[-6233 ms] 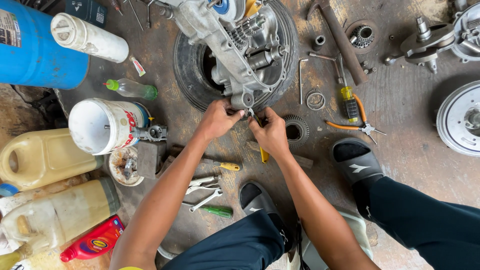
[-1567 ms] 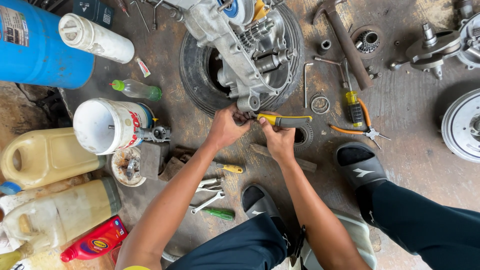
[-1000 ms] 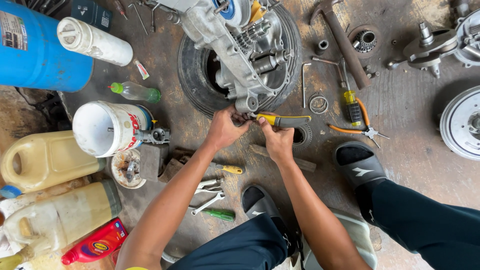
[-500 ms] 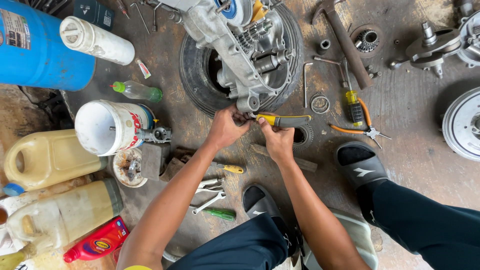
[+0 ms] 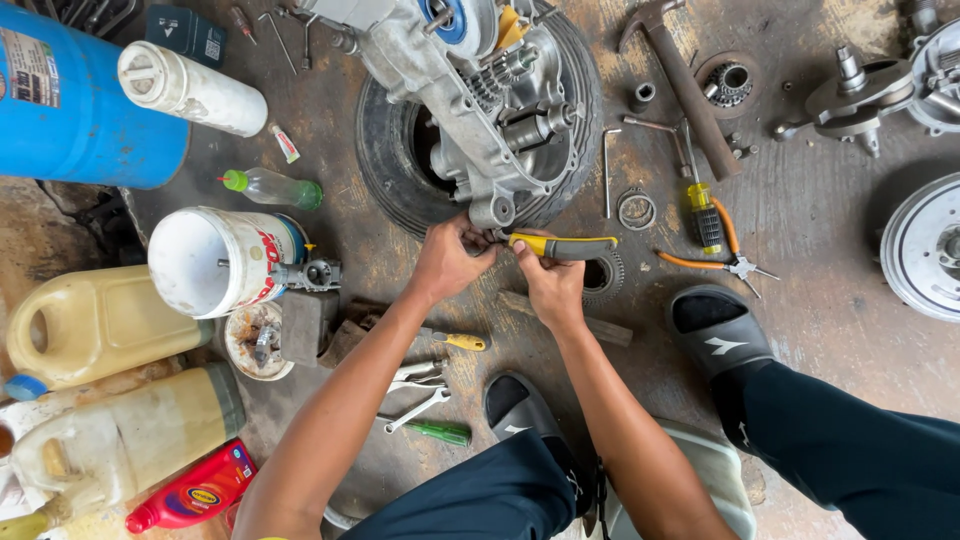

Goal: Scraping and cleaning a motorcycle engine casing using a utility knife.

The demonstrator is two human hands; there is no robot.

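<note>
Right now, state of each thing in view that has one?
left hand: closed, fingers on the engine's lower lug
right hand: gripping the yellow-handled tool
yellow-handled tool: held level, tip at the lug
engine: resting tilted on the tyre
tyre: flat on floor
white bucket: on its side, mouth open
green-capped bottle: lying down, capped
orange pliers: on floor, handles spread
yellow jug: lying flat, capped

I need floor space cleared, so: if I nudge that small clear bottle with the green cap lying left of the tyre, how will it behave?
The clear bottle lies on its side on the flat floor, so it would probably roll. It looks like thin plastic and nearly empty, so likely light and easily dented.
</note>
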